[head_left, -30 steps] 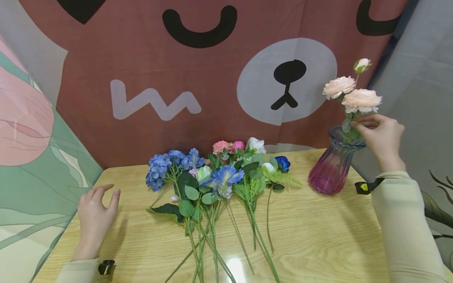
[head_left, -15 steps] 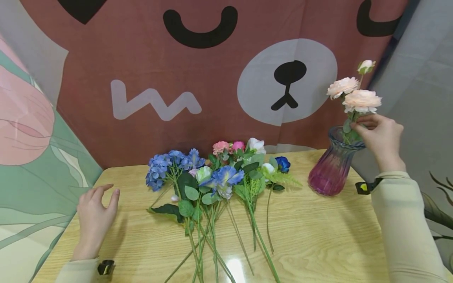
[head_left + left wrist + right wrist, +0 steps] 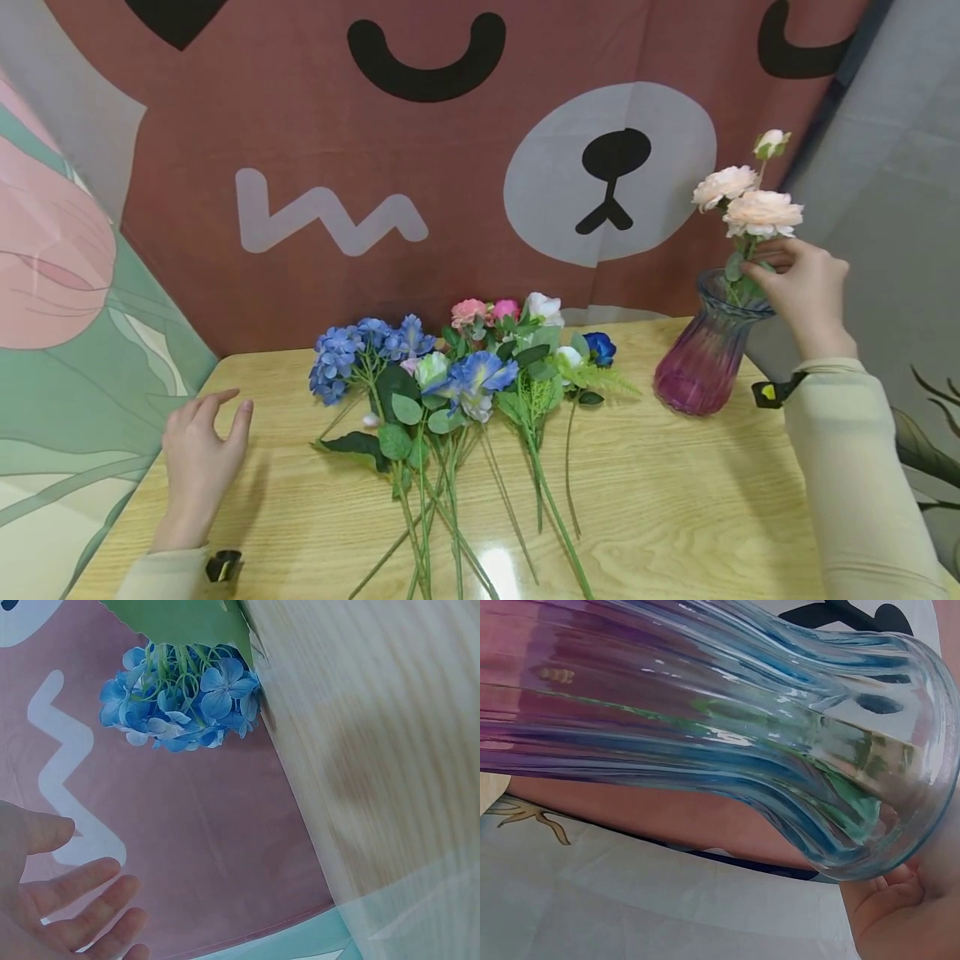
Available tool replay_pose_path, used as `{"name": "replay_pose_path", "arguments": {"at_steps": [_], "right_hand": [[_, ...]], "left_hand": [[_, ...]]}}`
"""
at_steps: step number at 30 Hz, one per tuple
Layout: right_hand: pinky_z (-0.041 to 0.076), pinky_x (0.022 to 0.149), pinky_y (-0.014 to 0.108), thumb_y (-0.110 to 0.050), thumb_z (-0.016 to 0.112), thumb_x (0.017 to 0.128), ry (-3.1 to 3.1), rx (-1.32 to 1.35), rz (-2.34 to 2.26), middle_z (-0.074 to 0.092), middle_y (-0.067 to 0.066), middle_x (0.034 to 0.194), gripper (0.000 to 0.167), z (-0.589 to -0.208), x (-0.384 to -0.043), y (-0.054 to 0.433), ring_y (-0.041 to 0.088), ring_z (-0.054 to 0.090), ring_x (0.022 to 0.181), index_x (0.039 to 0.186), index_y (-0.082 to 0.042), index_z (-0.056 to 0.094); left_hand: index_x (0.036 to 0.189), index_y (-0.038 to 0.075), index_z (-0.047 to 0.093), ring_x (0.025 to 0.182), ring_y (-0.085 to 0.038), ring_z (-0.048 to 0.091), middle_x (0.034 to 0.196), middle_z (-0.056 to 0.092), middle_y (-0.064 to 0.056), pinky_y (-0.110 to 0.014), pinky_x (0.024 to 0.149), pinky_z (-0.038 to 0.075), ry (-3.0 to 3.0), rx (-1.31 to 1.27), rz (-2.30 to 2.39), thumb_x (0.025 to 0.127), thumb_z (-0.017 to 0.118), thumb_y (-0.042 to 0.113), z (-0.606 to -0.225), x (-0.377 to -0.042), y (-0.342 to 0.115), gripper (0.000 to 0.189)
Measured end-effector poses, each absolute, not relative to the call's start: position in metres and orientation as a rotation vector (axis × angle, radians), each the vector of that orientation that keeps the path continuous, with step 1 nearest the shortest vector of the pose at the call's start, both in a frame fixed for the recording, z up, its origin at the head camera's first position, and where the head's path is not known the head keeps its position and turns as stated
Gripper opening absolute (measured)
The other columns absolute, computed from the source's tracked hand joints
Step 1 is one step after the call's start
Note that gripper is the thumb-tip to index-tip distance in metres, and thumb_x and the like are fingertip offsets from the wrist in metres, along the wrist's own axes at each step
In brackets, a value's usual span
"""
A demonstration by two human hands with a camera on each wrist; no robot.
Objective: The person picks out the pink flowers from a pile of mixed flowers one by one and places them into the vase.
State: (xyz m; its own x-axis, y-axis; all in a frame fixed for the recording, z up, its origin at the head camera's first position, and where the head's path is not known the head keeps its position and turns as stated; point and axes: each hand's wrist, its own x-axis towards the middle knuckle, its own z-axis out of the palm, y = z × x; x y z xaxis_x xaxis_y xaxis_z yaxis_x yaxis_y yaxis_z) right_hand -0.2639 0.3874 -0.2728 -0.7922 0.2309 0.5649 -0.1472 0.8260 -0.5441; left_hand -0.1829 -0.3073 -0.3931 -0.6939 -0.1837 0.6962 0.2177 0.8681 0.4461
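My right hand (image 3: 810,287) pinches the stem of a pale pink artificial flower spray (image 3: 763,214) just above the vase's rim. Two full blooms and a small bud top this spray, and its lower stem stands inside the glass vase (image 3: 693,367), which fades from blue at the mouth to magenta at the base. Through the glass (image 3: 727,742) in the right wrist view, green leaves and a thin stem show. Over the table's left side, my left hand (image 3: 198,462) is held with relaxed fingers and nothing in it. Blue hydrangea (image 3: 187,697) appears beyond it in the left wrist view.
A loose pile of artificial flowers lies mid-table, with a blue iris (image 3: 474,379), a dark blue bloom (image 3: 599,347) and a coral bloom (image 3: 468,312). Their stems point toward the front edge. A bear-print curtain (image 3: 337,292) hangs right behind the wooden table (image 3: 660,500).
My right hand and the pale pink spray have shifted slightly, the hand a little to the left. The left hand, the vase and the flower pile stay in place.
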Motion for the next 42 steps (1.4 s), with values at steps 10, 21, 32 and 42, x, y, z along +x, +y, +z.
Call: {"name": "replay_pose_path", "arguments": {"at_steps": [10, 21, 32, 42], "right_hand": [[0.018, 0.108, 0.051, -0.024, 0.067, 0.086, -2.373, -0.086, 0.734, 0.049, -0.038, 0.07, 0.035, -0.272, -0.262, 0.387, -0.032, 0.033, 0.059, 0.107, 0.004, 0.066], [0.017, 0.109, 0.053, -0.041, 0.056, 0.092, -2.376, -0.178, 0.689, 0.073, -0.002, 0.086, 0.048, -0.262, -0.253, 0.381, -0.026, 0.029, 0.062, 0.114, 0.001, 0.066], [0.033, 0.104, 0.028, -0.044, 0.046, 0.094, -1.975, -0.438, 0.62, 0.069, 0.016, 0.11, 0.045, -0.256, -0.237, 0.362, -0.028, 0.024, 0.061, 0.116, -0.01, 0.067], [0.031, 0.072, 0.001, -0.046, 0.046, 0.094, -1.841, -0.432, 0.593, 0.072, 0.01, 0.103, 0.041, -0.246, -0.228, 0.346, -0.029, 0.029, 0.066, 0.11, -0.016, 0.07]], "left_hand": [[0.105, -0.007, 0.066, 0.096, -0.049, 0.048, 0.103, 0.062, -0.031, -0.059, 0.079, 0.031, -2.245, -0.032, -0.647, 0.087, 0.063, 0.012, -0.393, -0.182, -0.307, 0.025], [0.106, -0.006, 0.065, 0.097, -0.05, 0.048, 0.104, 0.062, -0.032, -0.061, 0.082, 0.03, -2.239, -0.007, -0.654, 0.088, 0.063, 0.012, -0.394, -0.181, -0.31, 0.026], [0.108, -0.006, 0.065, 0.091, -0.049, 0.048, 0.1, 0.061, -0.032, -0.061, 0.079, 0.031, -2.219, 0.01, -0.596, 0.089, 0.061, 0.014, -0.38, -0.181, -0.311, 0.028], [0.108, -0.006, 0.066, 0.096, -0.048, 0.05, 0.098, 0.063, -0.029, -0.058, 0.084, 0.032, -2.138, -0.032, -0.625, 0.087, 0.064, 0.013, -0.369, -0.188, -0.298, 0.028]]}}
